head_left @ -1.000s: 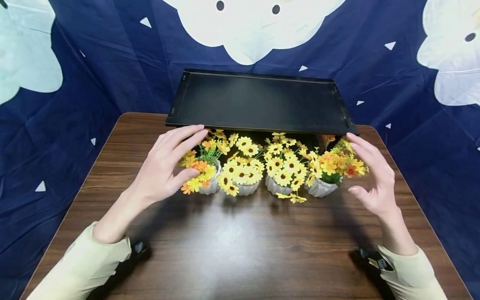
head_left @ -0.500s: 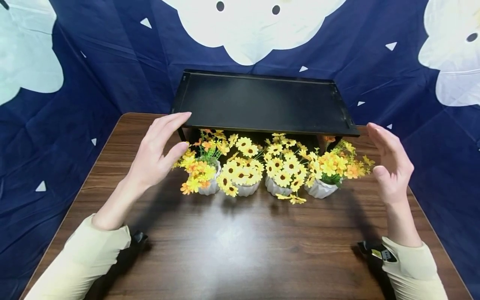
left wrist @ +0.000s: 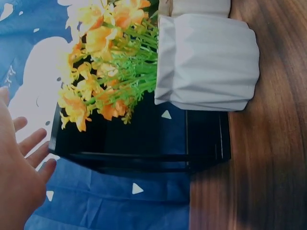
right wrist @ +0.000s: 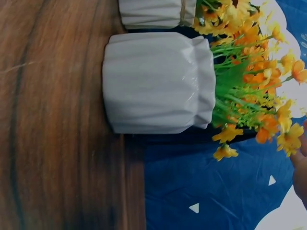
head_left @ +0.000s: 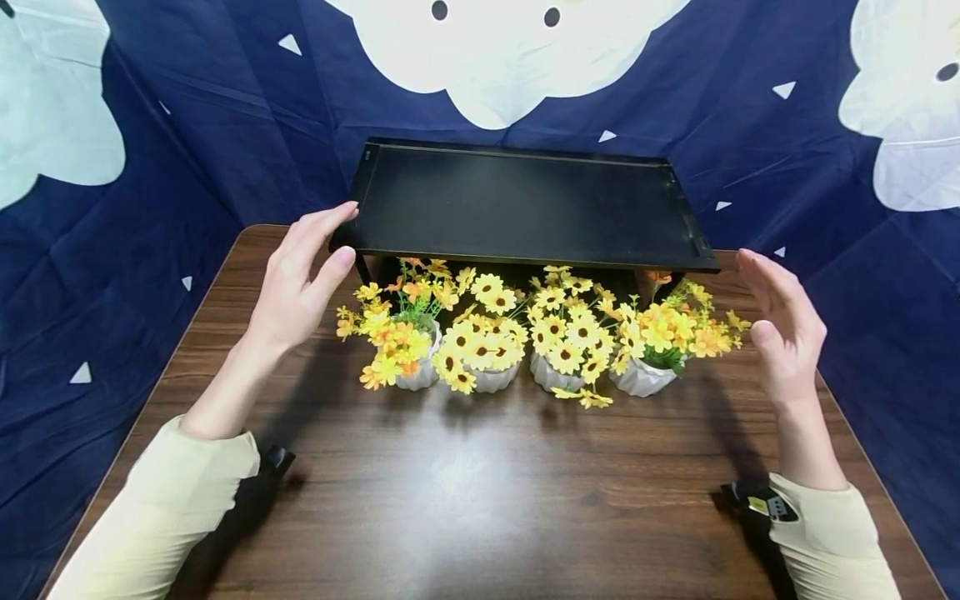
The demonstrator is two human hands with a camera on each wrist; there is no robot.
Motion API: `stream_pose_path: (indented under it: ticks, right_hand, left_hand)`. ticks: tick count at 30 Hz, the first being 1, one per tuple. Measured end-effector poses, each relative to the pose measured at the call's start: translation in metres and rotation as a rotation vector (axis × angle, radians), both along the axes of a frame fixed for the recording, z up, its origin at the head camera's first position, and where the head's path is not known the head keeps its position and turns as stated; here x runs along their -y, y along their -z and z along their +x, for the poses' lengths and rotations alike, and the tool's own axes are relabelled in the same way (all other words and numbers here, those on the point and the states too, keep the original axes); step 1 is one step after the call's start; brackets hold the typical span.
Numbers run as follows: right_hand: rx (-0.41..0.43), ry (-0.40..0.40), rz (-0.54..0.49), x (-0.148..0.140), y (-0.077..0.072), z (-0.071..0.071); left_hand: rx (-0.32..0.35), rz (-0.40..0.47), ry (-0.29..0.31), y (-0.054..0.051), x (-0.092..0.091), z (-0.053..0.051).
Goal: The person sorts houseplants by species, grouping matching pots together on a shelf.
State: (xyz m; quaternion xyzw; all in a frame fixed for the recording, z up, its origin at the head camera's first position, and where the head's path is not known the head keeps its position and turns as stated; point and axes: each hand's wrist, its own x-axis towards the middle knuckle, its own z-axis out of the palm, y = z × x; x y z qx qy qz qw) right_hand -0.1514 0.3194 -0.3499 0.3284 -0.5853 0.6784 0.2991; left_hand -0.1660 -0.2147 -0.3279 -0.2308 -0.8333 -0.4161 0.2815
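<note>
A black rectangular stand on short legs is at the back of the table. Along its front is a row of several white ridged pots of artificial flowers: orange-yellow ones at the left end and right end, yellow daisies between. My left hand is raised by the stand's left edge, fingers extended and thumb apart; whether the fingertips touch the edge I cannot tell. My right hand hovers right of the stand and the right-end flowers, fingers gently bent, holding nothing. In the left wrist view, a white pot stands upright.
The wooden table has its left and right edges in view. Behind and at both sides hangs a dark blue cloth with white cloud shapes and small triangles. Each wrist carries a small black device, such as the right one.
My left hand has moved left and back, off the left-end flowers toward the stand's left edge. My right hand has shifted right, away from the flowers. Pots and stand stay put.
</note>
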Motion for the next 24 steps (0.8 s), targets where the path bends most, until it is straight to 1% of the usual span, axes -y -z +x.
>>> stream_pose_path:
  ticks: [3, 9, 16, 22, 24]
  right_hand:
    - [0.024, 0.005, 0.014, -0.003, 0.003, 0.000]
    - [0.054, 0.024, 0.056, -0.009, 0.007, 0.000]
    - [0.106, 0.047, 0.099, -0.027, 0.023, -0.005]
    - [0.162, 0.002, 0.133, -0.041, 0.036, -0.007]
    - [0.177, -0.011, 0.152, -0.046, 0.039, -0.007]
  left_hand:
    - [0.055, 0.007, -0.035, 0.001, 0.003, -0.001]
    - [0.143, 0.039, -0.081, 0.006, 0.008, -0.005]
    - [0.289, 0.155, -0.081, 0.010, 0.010, -0.012]
    - [0.398, 0.193, -0.097, 0.016, 0.014, -0.016]
    - [0.440, 0.215, -0.088, 0.017, 0.016, -0.018]
